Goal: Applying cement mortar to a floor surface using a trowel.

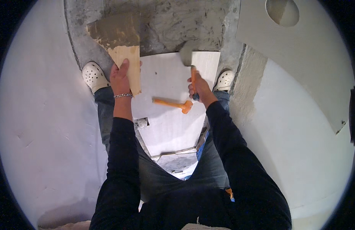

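My left hand (121,79) grips the bare lower part of a wooden board (130,61), whose upper part is coated in grey wet mortar (118,30). With its fingers wrapped round the orange handle, my right hand (200,86) holds a trowel (186,55). The trowel's grey blade is over the far edge of a white tile (166,132), slightly blurred; I cannot tell whether it touches. On the tile, between my hands and nearer to me, lies an orange mallet (186,107), its handle pointing left.
Mortar bed (181,27) spreads on the floor beyond the tile. My feet in white clogs (95,76) stand on either side. White wall panels (39,115) rise left and right. At the upper right, a large panel (319,57) has a round hole. A cutout (142,122) notches the tile's left edge.
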`<state>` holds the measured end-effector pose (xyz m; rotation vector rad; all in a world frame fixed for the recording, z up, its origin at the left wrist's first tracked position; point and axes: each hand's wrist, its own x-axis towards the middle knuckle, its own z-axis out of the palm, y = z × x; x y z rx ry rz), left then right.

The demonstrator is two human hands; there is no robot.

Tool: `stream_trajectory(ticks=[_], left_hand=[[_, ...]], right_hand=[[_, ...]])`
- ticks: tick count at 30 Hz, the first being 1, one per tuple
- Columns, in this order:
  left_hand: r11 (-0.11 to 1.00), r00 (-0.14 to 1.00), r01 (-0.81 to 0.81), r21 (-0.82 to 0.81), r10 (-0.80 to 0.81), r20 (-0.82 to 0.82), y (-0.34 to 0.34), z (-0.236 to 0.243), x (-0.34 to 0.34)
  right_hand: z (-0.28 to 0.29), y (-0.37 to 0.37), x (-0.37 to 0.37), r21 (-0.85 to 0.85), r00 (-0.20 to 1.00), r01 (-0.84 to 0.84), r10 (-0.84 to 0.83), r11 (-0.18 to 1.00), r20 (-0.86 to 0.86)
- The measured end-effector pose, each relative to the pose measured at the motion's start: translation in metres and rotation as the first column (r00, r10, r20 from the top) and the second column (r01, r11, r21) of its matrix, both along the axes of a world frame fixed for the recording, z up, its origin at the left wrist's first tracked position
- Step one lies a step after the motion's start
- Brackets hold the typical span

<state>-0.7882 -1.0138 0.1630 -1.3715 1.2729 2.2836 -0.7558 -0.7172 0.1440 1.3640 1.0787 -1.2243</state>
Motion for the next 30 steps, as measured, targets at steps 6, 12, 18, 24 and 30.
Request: stream_trajectory(ticks=[6,12,18,24,30], left_hand=[[0.999,0.998,0.044,-0.031,-0.042,0.035,0.004,0.001,-0.004],[0.999,1.000,0.005,-0.046,-0.005,-0.018,0.007,0.010,-0.006],[1.000,0.999,0.007,0.001,-0.007,-0.037,0.007,0.010,-0.007],[0.998,1.000,-0.019,-0.051,0.019,0.000,0.011,0.016,-0.010],[0.996,0.996,0.088,-0.026,-0.088,0.010,0.002,0.017,-0.011]], right_hand=[[0.011,0.020,-0.011,0.510,0.105,-0.846,0.987,0.155,-0.125],[0.029,0.091,-0.088,0.399,-0.154,-0.900,0.984,-0.176,0.087],[0.042,0.181,-0.090,0.425,-0.100,-0.892,0.984,-0.154,0.145],[0.041,0.102,-0.064,0.514,0.125,-0.855,0.990,0.072,0.070],[0.038,0.105,-0.061,0.489,0.104,-0.872,0.982,0.015,0.156]])
